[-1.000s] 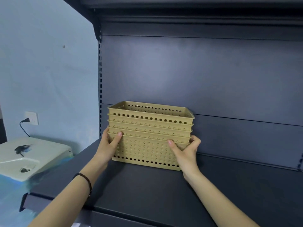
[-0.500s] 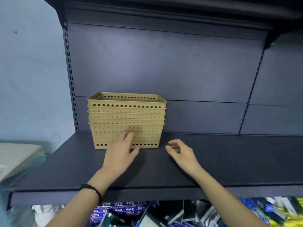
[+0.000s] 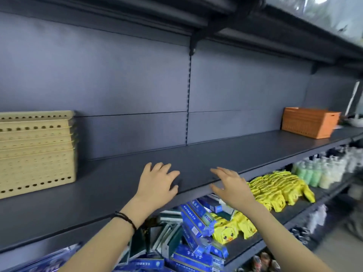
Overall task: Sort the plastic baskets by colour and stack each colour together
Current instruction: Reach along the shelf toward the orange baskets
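Note:
A stack of several tan perforated baskets [image 3: 36, 152] stands on the dark shelf [image 3: 196, 158] at the far left, partly cut off by the frame edge. At the shelf's far right end sits a stack of orange baskets [image 3: 309, 122]. My left hand [image 3: 157, 183] hovers over the shelf's front edge with fingers spread, holding nothing. My right hand [image 3: 231, 185] is beside it, also open and empty. Both hands are well to the right of the tan stack and far from the orange one.
Below the shelf lie blue boxes [image 3: 196, 218], yellow duck-print packets [image 3: 275, 189] and pale green and white bottles [image 3: 318, 169]. An upper shelf [image 3: 216, 18] overhangs. Something white [image 3: 355, 121] sits past the orange stack.
Both hands have let go of the tan stack and moved right along the shelf edge. The view has swung right, bringing the orange stack into sight.

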`<state>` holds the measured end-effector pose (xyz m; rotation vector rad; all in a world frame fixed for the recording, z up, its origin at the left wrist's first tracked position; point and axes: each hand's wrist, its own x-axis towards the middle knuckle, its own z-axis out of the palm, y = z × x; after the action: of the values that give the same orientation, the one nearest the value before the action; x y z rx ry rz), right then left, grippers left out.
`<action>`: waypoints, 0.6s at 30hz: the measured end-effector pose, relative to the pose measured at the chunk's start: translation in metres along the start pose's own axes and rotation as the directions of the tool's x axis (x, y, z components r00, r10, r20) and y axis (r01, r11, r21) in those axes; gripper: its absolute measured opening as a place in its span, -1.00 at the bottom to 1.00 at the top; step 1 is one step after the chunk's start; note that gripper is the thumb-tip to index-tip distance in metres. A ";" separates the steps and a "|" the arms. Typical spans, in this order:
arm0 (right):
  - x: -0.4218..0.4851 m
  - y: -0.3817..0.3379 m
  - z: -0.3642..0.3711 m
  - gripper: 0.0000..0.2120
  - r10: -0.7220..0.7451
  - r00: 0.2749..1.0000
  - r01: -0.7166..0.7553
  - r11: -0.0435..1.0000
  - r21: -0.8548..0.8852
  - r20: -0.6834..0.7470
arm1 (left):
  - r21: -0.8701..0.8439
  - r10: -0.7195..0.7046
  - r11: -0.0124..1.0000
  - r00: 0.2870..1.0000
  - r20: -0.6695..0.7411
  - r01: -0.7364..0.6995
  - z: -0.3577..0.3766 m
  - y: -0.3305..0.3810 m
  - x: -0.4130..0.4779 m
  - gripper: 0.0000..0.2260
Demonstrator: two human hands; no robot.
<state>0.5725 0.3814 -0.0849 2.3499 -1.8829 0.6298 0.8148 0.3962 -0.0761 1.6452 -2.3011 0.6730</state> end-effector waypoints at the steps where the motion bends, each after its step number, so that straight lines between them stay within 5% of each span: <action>1: -0.001 0.026 -0.006 -0.46 0.018 1.000 -0.018 1.000 0.008 0.003 | -0.002 0.018 1.000 1.000 -0.004 -0.018 0.002 0.022 0.014 -0.62; 18: 0.017 0.390 -0.084 -0.43 0.137 0.991 -0.137 0.988 -0.069 -0.005 | -0.213 0.074 0.974 0.997 -0.012 -0.075 0.036 0.330 0.231 -0.55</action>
<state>0.1835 0.2938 -0.0807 2.1930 -2.0455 0.5652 0.4291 0.2731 -0.0814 1.4661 -2.3491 0.4249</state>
